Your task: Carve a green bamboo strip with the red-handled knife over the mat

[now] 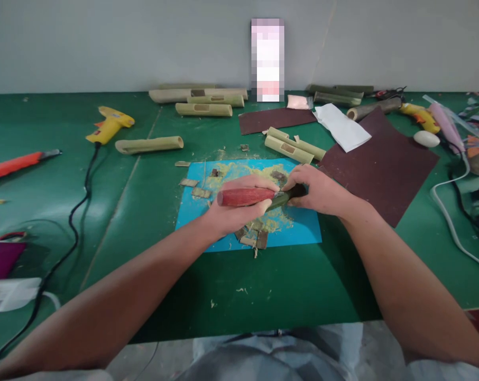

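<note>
The left hand is closed around a red, rounded tool handle; the right hand pinches a dark green bamboo piece above a bright blue rectangular sheet strewn with pale shavings

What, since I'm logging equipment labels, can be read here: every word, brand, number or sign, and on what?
None: no text can be read in this picture.
Upright screen: pixelated, nothing legible.
White block at lower left: a greyish patch, too blurred to read.
Yellow glue gun on the left: any marking is too small to read.
Red handle: no lettering visible.
</note>
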